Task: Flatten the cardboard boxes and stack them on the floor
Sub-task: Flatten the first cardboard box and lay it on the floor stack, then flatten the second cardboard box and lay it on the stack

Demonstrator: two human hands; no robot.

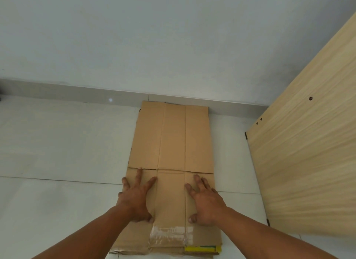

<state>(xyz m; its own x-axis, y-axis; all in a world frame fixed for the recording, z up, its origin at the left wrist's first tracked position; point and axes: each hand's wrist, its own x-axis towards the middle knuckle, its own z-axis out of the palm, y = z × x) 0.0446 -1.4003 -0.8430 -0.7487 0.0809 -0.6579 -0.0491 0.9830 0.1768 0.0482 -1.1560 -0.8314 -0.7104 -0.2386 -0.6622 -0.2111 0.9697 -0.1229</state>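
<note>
A flattened brown cardboard box (pixel 171 139) lies on the white tiled floor, its far end close to the wall. Clear tape (pixel 171 233) crosses its near end, and a yellow strip (pixel 202 248) of another flat piece shows underneath at the near right. My left hand (pixel 136 199) rests palm down on the left panel with fingers spread. My right hand (pixel 206 202) lies flat on the right panel, fingers spread too. Both hands press on the cardboard and grip nothing.
A light wooden panel (pixel 308 152) with small holes stands on the right, close to the cardboard. A pale wall (pixel 134 37) with a grey skirting strip (pixel 77 91) runs behind. White floor tiles (pixel 57 143) spread to the left.
</note>
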